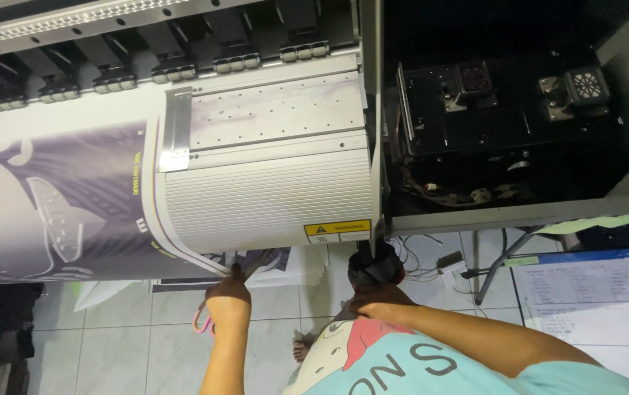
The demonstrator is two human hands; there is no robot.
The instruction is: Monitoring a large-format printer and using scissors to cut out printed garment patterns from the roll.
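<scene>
We look down at a wide-format printer standing over a floor of pale, glossy tiles. Near the middle, our left hand is curled shut around scissors with pink plastic loop handles, its fingertips meeting the hanging edge of the printed sheet. That sheet is smooth and slightly shiny, purple and white with pale cartoon shapes, and it drapes in a curve over the printer's front. Our right hand lies to the right, resting against a dark, rounded object below the printer's edge; whether it grips that object or only touches it, we cannot tell. A bare forearm runs from it toward the lower right, over a light teal shirt with a cartoon print.

Just above the hands is the ribbed, pale grey metal platen, finely grooved, with a yellow warning label at its lower right corner and a thin steel clamp strip at its left. Farther off, a row of black pinch rollers lines the rail. To the right sits the black boxy print carriage with tangled wires beneath, and near right, a white paper form.
</scene>
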